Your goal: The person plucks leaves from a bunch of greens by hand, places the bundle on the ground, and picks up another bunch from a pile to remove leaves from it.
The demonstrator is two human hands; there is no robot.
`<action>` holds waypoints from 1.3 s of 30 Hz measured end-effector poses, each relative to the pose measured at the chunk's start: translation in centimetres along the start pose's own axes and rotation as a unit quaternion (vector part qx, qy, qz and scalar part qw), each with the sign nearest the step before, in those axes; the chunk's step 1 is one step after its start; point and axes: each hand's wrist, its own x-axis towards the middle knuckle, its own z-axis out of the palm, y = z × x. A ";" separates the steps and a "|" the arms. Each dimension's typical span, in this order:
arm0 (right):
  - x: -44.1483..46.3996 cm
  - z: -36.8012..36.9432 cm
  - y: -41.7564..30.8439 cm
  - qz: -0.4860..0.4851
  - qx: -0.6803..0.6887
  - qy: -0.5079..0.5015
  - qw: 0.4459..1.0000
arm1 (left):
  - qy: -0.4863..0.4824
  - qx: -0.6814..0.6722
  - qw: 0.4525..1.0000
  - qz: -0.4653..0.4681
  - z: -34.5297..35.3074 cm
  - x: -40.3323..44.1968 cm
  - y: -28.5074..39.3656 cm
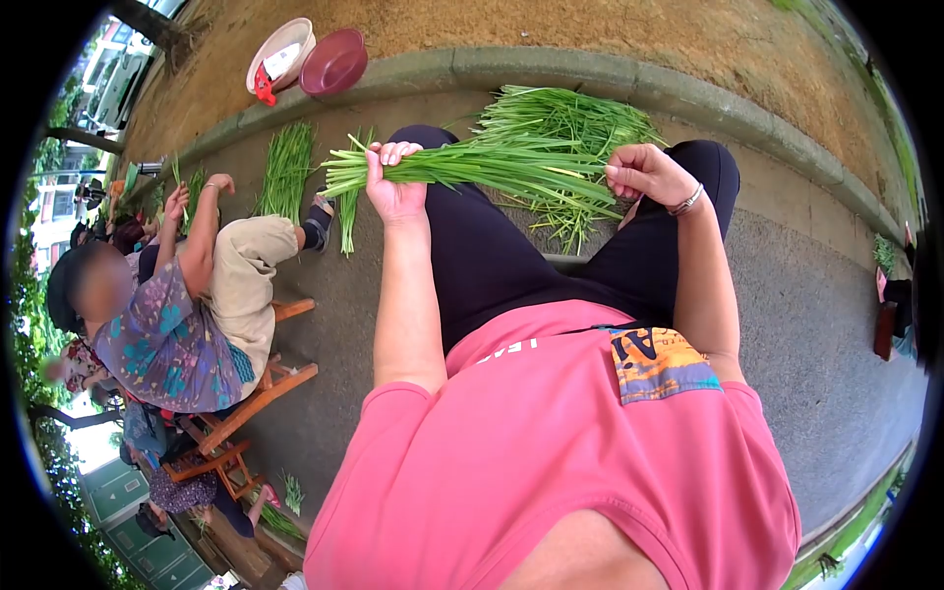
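My left hand (398, 187) is wrapped around a bunch of garlic chives (492, 165), long flat green leaves with paler cut ends sticking out to the left. The bunch lies sideways above my knees, leaf tips toward the right. At those tips is my right hand (651, 177), thumb and fingers pinched together; whatever is between them is too small to make out. A bracelet circles that wrist. Beneath and behind the bunch, a loose pile of chives (560, 116) spreads over the ground between my feet, partly hidden by the bunch.
To the left, a person (187, 315) sits on a wooden stool (261, 398), holding a few green stalks. Another chive heap (287, 175) lies by that person's foot. A pink basin (285, 44) and a dark red basin (334, 64) stand beyond the stone curb (551, 67).
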 end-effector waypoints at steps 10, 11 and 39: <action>0.6 0.6 0.8 -0.049 0.040 0.131 0.989 | 0.010 0.003 1.000 0.005 0.4 -0.3 -0.3; 0.7 0.8 0.7 -0.066 0.065 0.154 0.984 | 0.011 0.011 1.000 0.007 0.5 -0.4 -0.3; 0.1 -1.6 5.2 0.027 -0.119 0.323 0.939 | 0.011 -0.045 0.999 0.008 0.5 -1.0 -0.1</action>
